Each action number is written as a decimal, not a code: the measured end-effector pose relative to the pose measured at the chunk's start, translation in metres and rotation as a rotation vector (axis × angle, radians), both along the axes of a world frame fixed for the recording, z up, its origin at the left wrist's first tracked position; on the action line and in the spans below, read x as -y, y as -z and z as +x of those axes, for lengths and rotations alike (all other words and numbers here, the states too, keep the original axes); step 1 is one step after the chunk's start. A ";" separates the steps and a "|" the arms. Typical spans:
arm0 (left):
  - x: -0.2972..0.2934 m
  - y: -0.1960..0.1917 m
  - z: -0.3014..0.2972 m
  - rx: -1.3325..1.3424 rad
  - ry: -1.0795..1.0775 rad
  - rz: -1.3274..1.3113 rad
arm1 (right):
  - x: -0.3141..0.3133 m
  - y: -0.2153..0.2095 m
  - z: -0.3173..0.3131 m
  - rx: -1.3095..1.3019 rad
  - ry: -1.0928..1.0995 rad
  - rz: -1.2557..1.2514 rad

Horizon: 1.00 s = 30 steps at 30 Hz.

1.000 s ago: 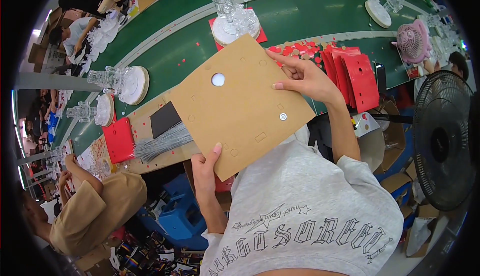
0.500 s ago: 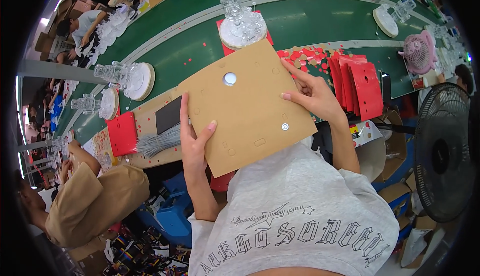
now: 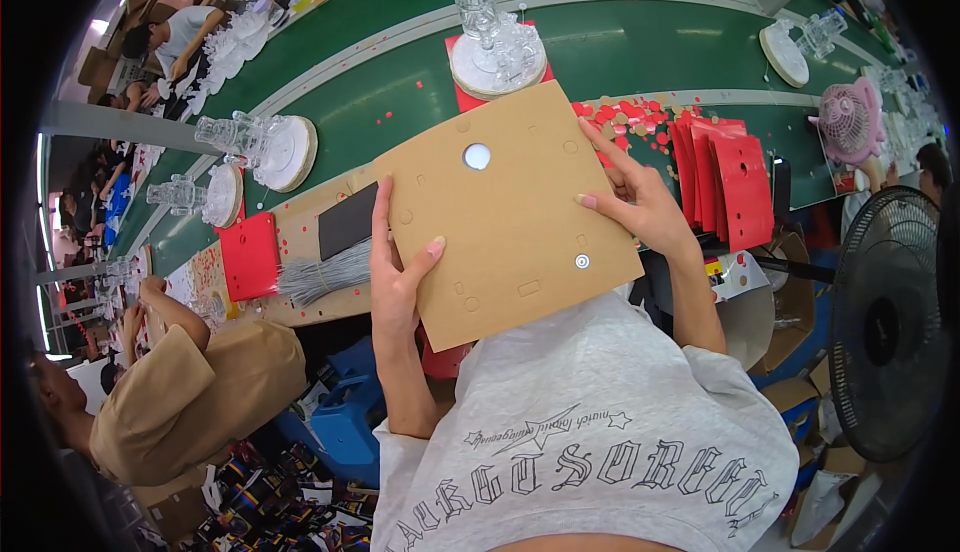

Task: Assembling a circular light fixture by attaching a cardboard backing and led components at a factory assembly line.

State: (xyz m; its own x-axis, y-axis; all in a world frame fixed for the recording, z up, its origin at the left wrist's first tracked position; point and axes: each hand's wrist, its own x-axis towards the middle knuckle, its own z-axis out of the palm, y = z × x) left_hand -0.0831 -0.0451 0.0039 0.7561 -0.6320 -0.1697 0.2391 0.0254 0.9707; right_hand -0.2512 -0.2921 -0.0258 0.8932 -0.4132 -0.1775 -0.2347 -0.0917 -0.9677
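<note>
A flat tan cardboard sheet is held tilted in front of my chest. It has one large round hole near its far edge, a small hole with a metallic ring look near the lower right, and several faint cut outlines. My left hand grips its left edge, thumb on top and fingers at the side and behind. My right hand holds the right edge, its thumb on the face and its index finger stretched along the side. Just beyond the sheet, a clear glass vessel stands on a round white base over a red sheet.
Red folded cards stand at the right beside scattered red and tan discs. To the left lie a bundle of grey wires, a black card and a red card. A black fan stands right; a co-worker sits left.
The surroundings have shifted slightly to the right in view. Both hands keep hold of the cardboard sheet, which has moved a little to the right.
</note>
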 end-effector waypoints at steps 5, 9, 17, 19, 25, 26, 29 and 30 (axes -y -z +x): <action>-0.003 -0.004 0.002 -0.054 0.044 0.002 | 0.001 0.002 0.000 0.040 0.002 0.128; -0.007 0.003 0.005 -0.014 0.095 -0.015 | 0.013 0.008 -0.002 0.095 -0.066 0.252; 0.002 0.006 0.001 0.008 -0.001 0.026 | 0.001 -0.001 0.003 -0.022 0.018 -0.015; 0.004 0.008 0.004 0.017 0.009 0.025 | 0.001 0.002 0.002 0.022 0.032 -0.002; 0.006 0.005 0.011 0.007 0.045 0.047 | 0.001 -0.017 0.000 -0.128 -0.077 -0.101; 0.007 0.006 0.011 0.048 0.063 0.065 | 0.002 -0.016 0.000 -0.116 -0.059 -0.133; 0.011 0.002 0.009 0.025 0.074 0.075 | 0.006 -0.017 -0.001 -0.142 -0.034 -0.108; 0.011 0.003 0.010 0.027 0.076 0.075 | 0.008 -0.018 -0.001 -0.180 -0.029 -0.053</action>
State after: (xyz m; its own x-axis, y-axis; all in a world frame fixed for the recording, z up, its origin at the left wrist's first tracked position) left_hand -0.0733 -0.0563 0.0006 0.7114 -0.6741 -0.1990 0.2114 -0.0648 0.9752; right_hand -0.2524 -0.2998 -0.0076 0.8606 -0.4007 -0.3145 -0.4003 -0.1502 -0.9040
